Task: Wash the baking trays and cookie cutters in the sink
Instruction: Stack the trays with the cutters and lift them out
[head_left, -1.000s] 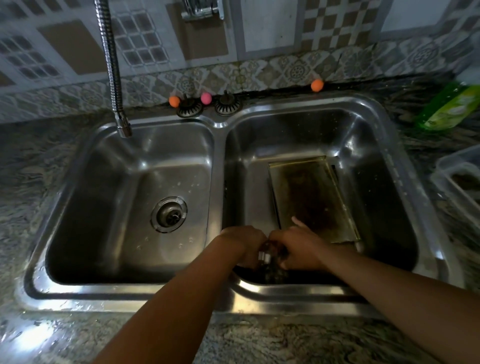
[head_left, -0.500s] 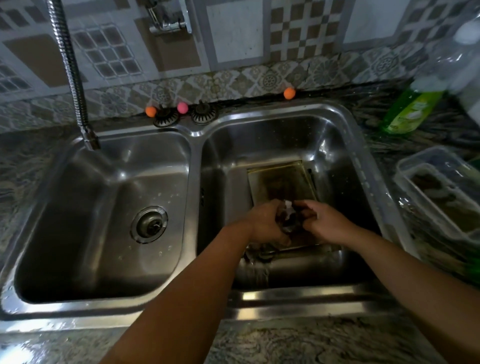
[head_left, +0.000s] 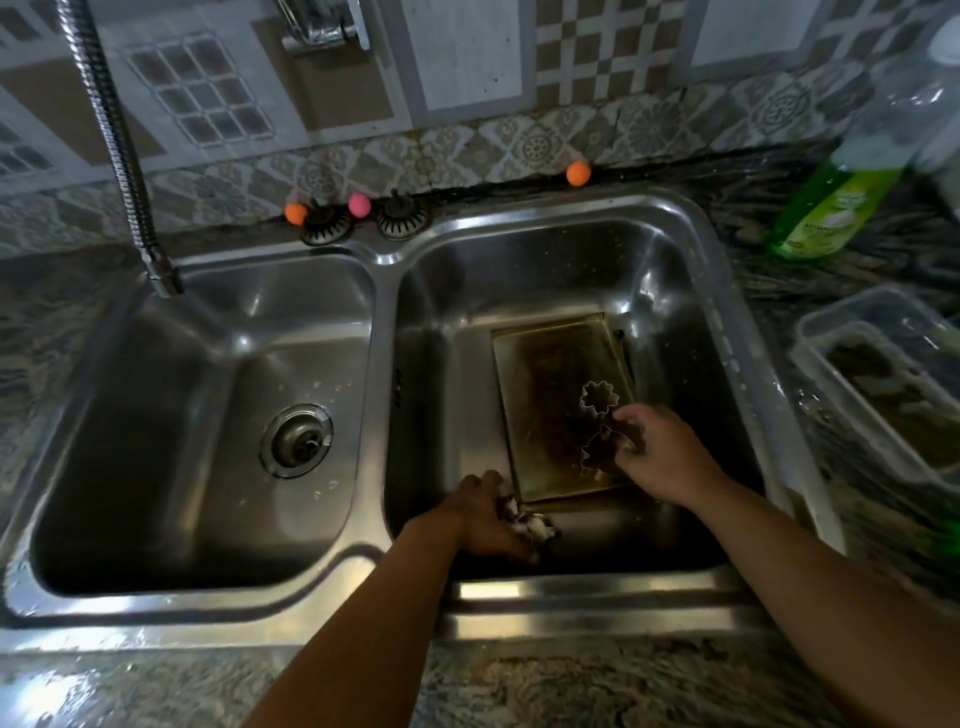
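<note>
We hold a small cluster of metal cookie cutters (head_left: 532, 525) in our left hand (head_left: 488, 517), fingers curled round them, low in the right basin of the double sink (head_left: 387, 322) near its front wall. Our right hand (head_left: 657, 457) pinches another cookie cutter (head_left: 602, 449) between thumb and fingers, holding it just above the near end of the baking tray (head_left: 550, 395). Just beyond that pinched cutter, a flower-shaped cookie cutter (head_left: 599, 397) lies flat on the tray, close to our right fingertips; we cannot tell whether they touch it.

The tray itself lies on the basin floor between our two hands and stretches away from them toward the back wall, its surface dark and stained, its rim brassy. Its near corner sits just beside the cutters in our left hand.

To the left of our left hand, past the divider, the other basin shows a round drain strainer (head_left: 297, 440) and a few water drops. A flexible metal faucet hose (head_left: 117, 150) hangs over that basin's far corner. On the ledge behind the sink sit two loose sink strainers (head_left: 363, 223), two orange balls (head_left: 578, 173) and a pink ball (head_left: 359, 204). Well to the right of our right hand, on the granite counter (head_left: 597, 686), stand a green dish soap bottle (head_left: 831, 208) and a clear plastic container (head_left: 883, 379).
</note>
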